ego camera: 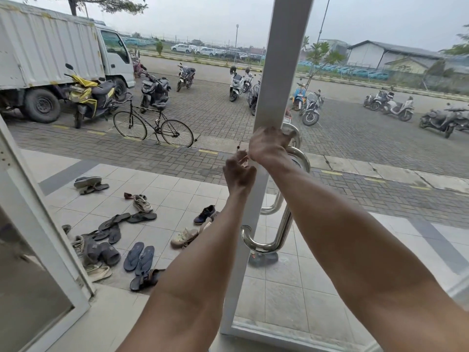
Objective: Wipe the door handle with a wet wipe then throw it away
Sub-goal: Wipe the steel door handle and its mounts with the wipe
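Note:
A chrome tube door handle (284, 226) is mounted on the white frame (280, 72) of a glass door that stands open. My right hand (267, 146) is closed around the handle's top bend, back of the hand towards me. My left hand (238, 172) hovers just below and left of it, at the frame's edge, with its fingers loosely apart. No wet wipe shows clearly; whatever lies under the right palm is hidden. A second handle loop (272, 208) sits on the far side of the glass.
Several sandals and shoes (138, 257) are scattered on the tiled porch outside. Another white door frame (43, 224) stands at the left. Beyond the porch are a bicycle (152, 125), parked scooters and a white truck (50, 54).

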A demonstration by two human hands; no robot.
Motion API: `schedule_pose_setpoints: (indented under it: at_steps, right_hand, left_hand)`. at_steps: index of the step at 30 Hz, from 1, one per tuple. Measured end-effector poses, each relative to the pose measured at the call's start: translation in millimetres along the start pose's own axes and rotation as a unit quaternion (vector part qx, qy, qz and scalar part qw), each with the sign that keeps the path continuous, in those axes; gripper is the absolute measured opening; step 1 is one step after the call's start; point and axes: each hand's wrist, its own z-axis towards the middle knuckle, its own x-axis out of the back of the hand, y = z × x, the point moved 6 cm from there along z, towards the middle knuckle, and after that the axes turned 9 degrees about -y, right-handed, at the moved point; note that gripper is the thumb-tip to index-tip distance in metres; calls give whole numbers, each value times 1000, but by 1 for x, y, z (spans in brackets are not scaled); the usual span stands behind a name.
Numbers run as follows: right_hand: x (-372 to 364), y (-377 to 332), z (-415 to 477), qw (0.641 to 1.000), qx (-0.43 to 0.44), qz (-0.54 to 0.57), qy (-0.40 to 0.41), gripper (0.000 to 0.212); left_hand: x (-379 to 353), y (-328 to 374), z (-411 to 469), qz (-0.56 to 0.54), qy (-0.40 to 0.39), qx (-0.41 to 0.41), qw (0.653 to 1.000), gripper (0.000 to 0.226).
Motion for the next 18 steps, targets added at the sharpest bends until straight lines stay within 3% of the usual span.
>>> schedule_pose_setpoints:
  at_steps: [3,5,9,13,18]
  right_hand:
    - [4,11,3,991,22,86,-99,22]
    - [8,13,4,988,23,98,-120,24]
    - [-2,2,0,996,-23,-51,-68,5]
    - [-10,-6,2,986,-65,-156,11,10]
    - [-14,-7,1,972,-13,-234,35,12]
  left_hand:
    - [-1,5,-3,11,-3,-26,1000,26]
    - [-1,8,-4,25,3,-51,998,26]
    - [0,4,-1,42,-10,-49,998,39]
    - [8,-1,3,90,-31,-62,994,46]
    - [10,-16,1,68,-69,-25,995,53]
